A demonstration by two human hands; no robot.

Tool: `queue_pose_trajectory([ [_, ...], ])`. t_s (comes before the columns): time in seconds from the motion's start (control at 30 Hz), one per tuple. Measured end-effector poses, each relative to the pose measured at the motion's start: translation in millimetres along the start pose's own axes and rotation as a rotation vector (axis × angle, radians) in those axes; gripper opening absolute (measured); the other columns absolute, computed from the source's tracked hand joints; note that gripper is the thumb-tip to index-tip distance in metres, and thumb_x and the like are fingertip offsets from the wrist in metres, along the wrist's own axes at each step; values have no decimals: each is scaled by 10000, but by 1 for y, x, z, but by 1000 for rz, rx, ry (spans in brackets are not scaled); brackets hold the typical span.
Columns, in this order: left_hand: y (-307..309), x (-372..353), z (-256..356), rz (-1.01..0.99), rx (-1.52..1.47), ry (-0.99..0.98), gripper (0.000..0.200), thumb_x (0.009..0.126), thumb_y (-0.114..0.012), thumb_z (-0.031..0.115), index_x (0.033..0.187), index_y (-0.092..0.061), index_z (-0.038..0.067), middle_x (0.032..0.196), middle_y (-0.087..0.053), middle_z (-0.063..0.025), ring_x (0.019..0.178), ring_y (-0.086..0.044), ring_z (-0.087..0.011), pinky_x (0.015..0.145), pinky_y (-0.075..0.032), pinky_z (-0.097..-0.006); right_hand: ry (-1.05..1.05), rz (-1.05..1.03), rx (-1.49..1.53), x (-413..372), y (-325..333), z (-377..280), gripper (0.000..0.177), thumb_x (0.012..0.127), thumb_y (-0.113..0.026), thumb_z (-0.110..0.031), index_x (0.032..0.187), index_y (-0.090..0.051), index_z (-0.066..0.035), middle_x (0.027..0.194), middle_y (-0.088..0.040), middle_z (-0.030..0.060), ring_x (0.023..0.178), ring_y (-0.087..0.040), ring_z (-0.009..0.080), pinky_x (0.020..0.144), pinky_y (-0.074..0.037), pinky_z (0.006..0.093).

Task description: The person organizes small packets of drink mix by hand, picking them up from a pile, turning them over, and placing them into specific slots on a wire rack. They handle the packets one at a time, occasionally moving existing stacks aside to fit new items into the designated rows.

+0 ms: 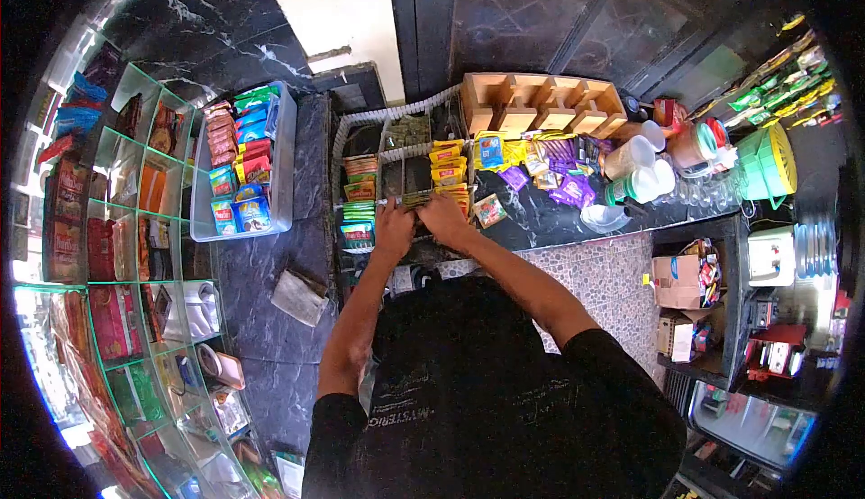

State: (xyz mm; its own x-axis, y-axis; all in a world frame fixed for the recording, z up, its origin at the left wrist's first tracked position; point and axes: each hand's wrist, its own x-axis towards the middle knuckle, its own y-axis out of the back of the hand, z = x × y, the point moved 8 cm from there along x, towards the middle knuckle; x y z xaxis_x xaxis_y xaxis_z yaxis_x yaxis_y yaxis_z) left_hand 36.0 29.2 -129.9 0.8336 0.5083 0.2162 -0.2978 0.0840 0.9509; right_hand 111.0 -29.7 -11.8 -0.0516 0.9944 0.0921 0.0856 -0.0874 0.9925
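Both of my hands reach into a white divided basket (337, 152) of small sachets on the dark marbled counter. My left hand (395, 231), fingers curled, is at the front middle compartment beside the green sachets (358, 211). My right hand (442, 220) is close by on the right, fingers bent down in front of the yellow and red sachets (448, 164). A small row of greenish-brown sachets (415, 200) shows between my fingertips, and both hands seem to pinch it. The undersides of my fingers are hidden.
A clear plastic bin (286, 175) of sachets stands left. Behind the basket's right side sits a wooden divided box (541, 94), with loose purple packets (572, 191) before it and plastic jars (631, 157) further right. Glass shelves (117, 202) line the left. A folded cloth (300, 298) lies on the counter.
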Motion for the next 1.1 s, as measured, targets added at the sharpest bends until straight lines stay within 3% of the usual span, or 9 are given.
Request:
queue_pose_trajectory([
  [0.1,93,12,43,-175,169,11,190,742,-749,176,901,-745,73,1055,-682,-104,1206,-513,-323,970,-399,-460,0,-40,-20,1,-10,-2,142,750,-659,-126,856,-720,-53,875,-705,138,985,-661,300,852,-500,468],
  [0.23,95,17,45,-193,116,43,174,748,-745,176,896,-751,85,1073,-688,-101,1219,-511,-314,986,-384,-453,19,-68,-33,0,-1,-5,86,725,-674,-120,758,-731,-66,850,-706,130,974,-664,299,837,-502,467],
  [0.3,81,18,39,-374,165,80,168,753,-743,182,890,-750,85,1065,-698,-106,1230,-516,-308,969,-395,-466,33,-28,-48,1,0,-6,86,721,-677,-124,756,-733,-69,847,-709,126,962,-666,299,830,-502,464],
  [0.4,91,17,43,-234,203,30,175,749,-748,199,874,-746,76,1027,-709,-123,1230,-525,-313,948,-403,-483,34,-24,-62,2,-10,-3,89,720,-678,-130,756,-737,-73,837,-713,119,952,-666,292,824,-501,454],
  [0.53,77,16,37,-311,194,52,165,755,-726,183,874,-740,69,967,-711,-151,1209,-540,-329,935,-410,-498,-44,-78,-34,-5,-16,-2,106,748,-666,-141,774,-743,-73,821,-714,116,970,-661,281,868,-483,445],
  [0.63,88,16,39,-137,96,54,148,772,-683,146,885,-739,67,941,-709,-169,1173,-565,-350,945,-410,-496,-58,-107,-40,-2,-13,-7,114,764,-654,-142,783,-748,-80,819,-714,114,1002,-652,273,902,-462,456],
  [0.93,79,18,32,-174,111,116,155,783,-649,95,910,-733,69,962,-703,-185,1123,-606,-350,947,-438,-491,-72,-16,-82,-1,-13,-8,114,769,-653,-152,755,-742,-82,833,-730,80,1049,-618,273,924,-429,454],
  [0.97,76,18,31,-264,91,131,207,797,-640,92,988,-712,59,1020,-687,-201,1163,-577,-376,967,-434,-518,-73,-15,-81,-2,-14,-7,114,769,-653,-152,755,-742,-82,833,-730,80,1049,-618,273,924,-429,454],
  [1.1,73,20,35,-343,102,101,293,798,-651,91,1085,-692,54,1054,-676,-202,1196,-552,-407,980,-430,-536,-37,-24,-97,-2,-6,-4,163,781,-652,-161,892,-717,-61,907,-717,97,1057,-600,281,912,-435,435],
])
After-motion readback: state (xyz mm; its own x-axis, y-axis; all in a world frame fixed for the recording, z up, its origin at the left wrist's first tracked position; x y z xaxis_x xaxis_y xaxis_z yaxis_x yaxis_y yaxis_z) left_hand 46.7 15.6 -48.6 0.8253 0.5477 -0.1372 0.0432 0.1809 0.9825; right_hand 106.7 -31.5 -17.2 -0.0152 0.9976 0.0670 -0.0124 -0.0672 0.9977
